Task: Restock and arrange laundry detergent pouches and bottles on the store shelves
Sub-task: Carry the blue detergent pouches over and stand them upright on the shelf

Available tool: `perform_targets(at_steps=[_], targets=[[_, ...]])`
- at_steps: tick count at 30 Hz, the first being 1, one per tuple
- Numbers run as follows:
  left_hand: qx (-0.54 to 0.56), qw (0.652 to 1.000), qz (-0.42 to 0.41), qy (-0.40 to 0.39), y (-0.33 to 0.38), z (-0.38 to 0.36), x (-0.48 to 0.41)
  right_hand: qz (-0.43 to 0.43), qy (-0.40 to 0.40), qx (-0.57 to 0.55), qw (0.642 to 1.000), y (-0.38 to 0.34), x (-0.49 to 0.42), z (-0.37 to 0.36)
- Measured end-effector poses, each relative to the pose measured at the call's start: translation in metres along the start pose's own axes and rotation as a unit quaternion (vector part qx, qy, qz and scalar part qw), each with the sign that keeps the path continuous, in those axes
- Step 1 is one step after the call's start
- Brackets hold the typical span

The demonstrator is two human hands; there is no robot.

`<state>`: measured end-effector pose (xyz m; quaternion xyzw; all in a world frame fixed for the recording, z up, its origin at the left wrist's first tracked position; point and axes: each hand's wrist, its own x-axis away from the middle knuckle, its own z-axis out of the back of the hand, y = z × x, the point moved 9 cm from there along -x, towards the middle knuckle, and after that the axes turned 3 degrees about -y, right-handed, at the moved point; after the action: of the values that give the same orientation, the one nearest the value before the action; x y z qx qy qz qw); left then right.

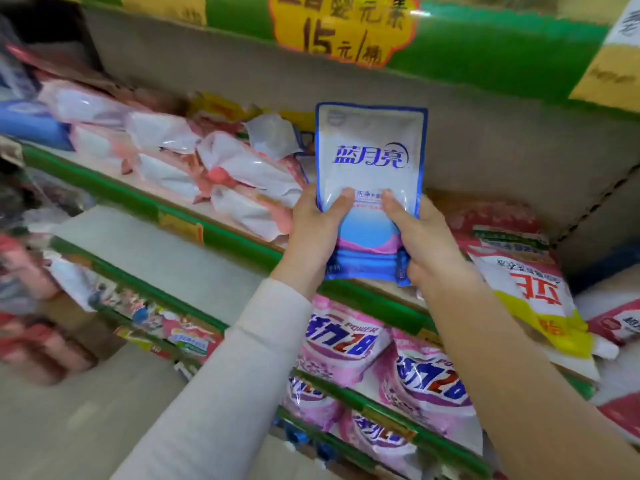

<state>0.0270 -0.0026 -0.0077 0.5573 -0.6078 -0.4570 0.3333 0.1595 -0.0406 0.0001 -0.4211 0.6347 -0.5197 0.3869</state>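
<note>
1. A blue-and-white plastic detergent pouch (370, 150) with dark blue lettering stands upright in the middle of the frame, held in front of the grey back panel of the shelving.
2. The left hand (311, 237), coming out of a white sleeve (225, 375), grips the pouch's lower left edge, thumb pressed on the front and fingers curled behind.
3. The right hand (429, 237) grips the lower right edge the same way, thumb on the front.
4. The pouch's bottom hangs just above the green-edged shelf (121, 192).
5. Left of centre on that shelf, pink-and-white soft pouches (225, 164) lie in a loose heap.
6. Lower centre, on the shelf below, pink pouches with blue lettering (346, 341) lie in rows.
7. At the right, a white, red and yellow pouch (533, 292) lies flat.
8. At the top centre hangs a yellow price sign (343, 26).
</note>
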Motion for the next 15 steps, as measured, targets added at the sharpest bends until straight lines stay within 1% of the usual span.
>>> perform_targets(at_steps=[5, 9, 12, 13, 15], targets=[[-0.006, 0.998, -0.010, 0.063, 0.006, 0.066, 0.027, -0.012, -0.055, 0.023, 0.998, 0.028, 0.016, -0.053], [-0.003, 0.992, -0.010, 0.125, 0.004, 0.118, 0.051, -0.026, -0.118, 0.029, 0.992, 0.055, 0.029, -0.099], [-0.005, 0.984, -0.009, 0.176, -0.002, 0.150, 0.070, -0.043, -0.149, 0.021, 0.988, 0.079, 0.042, -0.125], [-0.005, 0.979, -0.016, 0.203, -0.002, 0.163, 0.081, -0.050, -0.170, 0.023, 0.984, 0.088, 0.048, -0.137], [0.003, 0.972, -0.017, 0.232, -0.009, 0.180, 0.098, -0.049, -0.193, 0.036, 0.979, 0.104, 0.058, -0.147]])
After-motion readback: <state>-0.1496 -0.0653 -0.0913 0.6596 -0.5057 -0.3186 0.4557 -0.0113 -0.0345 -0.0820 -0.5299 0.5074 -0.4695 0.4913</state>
